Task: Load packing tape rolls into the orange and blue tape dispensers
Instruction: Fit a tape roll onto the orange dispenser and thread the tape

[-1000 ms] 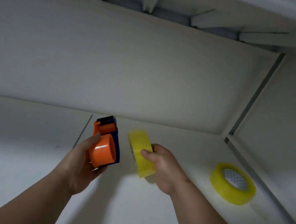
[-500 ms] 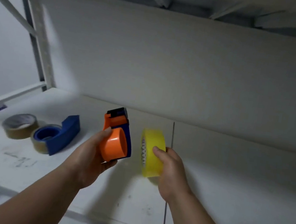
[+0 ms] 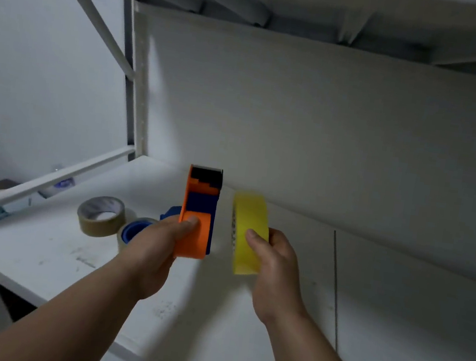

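My left hand [image 3: 162, 240] grips the orange and blue tape dispenser [image 3: 198, 214] upright above the shelf, thumb on its orange hub. My right hand [image 3: 273, 257] holds a yellow tape roll [image 3: 247, 227] on edge just right of the dispenser, a small gap between them. Behind my left hand, partly hidden, a blue dispenser [image 3: 136, 227] with a tape roll on it lies on the shelf. A brown tape roll [image 3: 100, 215] lies flat to its left.
The white shelf board [image 3: 54, 253] is scuffed and has a front edge at lower left. A white back panel [image 3: 328, 131] rises behind. A metal upright and diagonal brace [image 3: 132, 75] stand at the left. Small packets [image 3: 60, 184] lie beyond the side rail.
The camera has swung further left. The dispenser now stands more upright in my left hand, and the yellow roll stays just beside it on the right.
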A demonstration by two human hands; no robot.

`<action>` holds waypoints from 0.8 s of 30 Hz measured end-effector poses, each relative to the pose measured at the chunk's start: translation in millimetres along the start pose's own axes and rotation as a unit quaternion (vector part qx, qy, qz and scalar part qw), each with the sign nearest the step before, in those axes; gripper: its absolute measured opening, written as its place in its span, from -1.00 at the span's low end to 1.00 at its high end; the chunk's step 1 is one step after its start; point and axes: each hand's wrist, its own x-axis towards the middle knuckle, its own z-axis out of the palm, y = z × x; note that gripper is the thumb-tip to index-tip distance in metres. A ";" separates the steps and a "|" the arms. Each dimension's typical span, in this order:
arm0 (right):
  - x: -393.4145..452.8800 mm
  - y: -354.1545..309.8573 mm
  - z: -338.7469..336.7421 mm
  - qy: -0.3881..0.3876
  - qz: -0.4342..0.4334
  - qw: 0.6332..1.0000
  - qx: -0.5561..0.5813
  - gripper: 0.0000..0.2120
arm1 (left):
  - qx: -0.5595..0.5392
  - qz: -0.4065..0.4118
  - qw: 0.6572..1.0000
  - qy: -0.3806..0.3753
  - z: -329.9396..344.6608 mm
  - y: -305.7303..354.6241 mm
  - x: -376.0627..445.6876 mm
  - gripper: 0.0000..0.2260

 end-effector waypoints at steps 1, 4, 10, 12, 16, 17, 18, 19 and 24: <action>0.4 0.1 6.7 0.003 -0.004 1.000 0.003 -0.84 | 0.002 -0.003 1.000 0.000 -4.5 3.3 1.3 -0.72; 1.8 -2.1 30.4 0.011 -0.021 1.000 0.014 -0.89 | 0.001 -0.019 1.000 -0.005 -21.3 18.3 7.5 -0.72; -2.0 9.2 91.7 0.057 -0.057 0.996 0.039 -0.91 | 0.056 -0.033 0.997 -0.050 -69.9 56.9 17.9 -0.79; -7.1 15.2 114.1 0.071 -0.064 0.994 0.056 -0.88 | 0.061 -0.017 0.996 -0.066 -90.9 66.7 21.5 -0.82; -18.5 26.3 150.8 0.094 -0.069 0.991 0.060 -0.88 | 0.039 -0.023 0.996 -0.080 -127.3 79.4 32.4 -0.83; -21.6 27.9 156.7 0.092 -0.071 0.992 0.054 -0.87 | 0.028 -0.028 0.996 -0.085 -131.6 81.4 33.5 -0.82; -25.0 30.7 164.2 0.097 -0.073 0.991 0.048 -0.88 | 0.021 -0.034 0.995 -0.095 -137.1 83.3 34.8 -0.81; -27.8 32.5 170.8 0.101 -0.076 0.991 0.044 -0.88 | 0.012 -0.038 0.994 -0.105 -140.9 84.8 35.2 -0.80; -38.4 36.0 196.2 0.094 -0.092 0.991 0.021 -0.83 | -0.024 -0.022 0.991 -0.132 -152.2 82.1 33.6 -0.81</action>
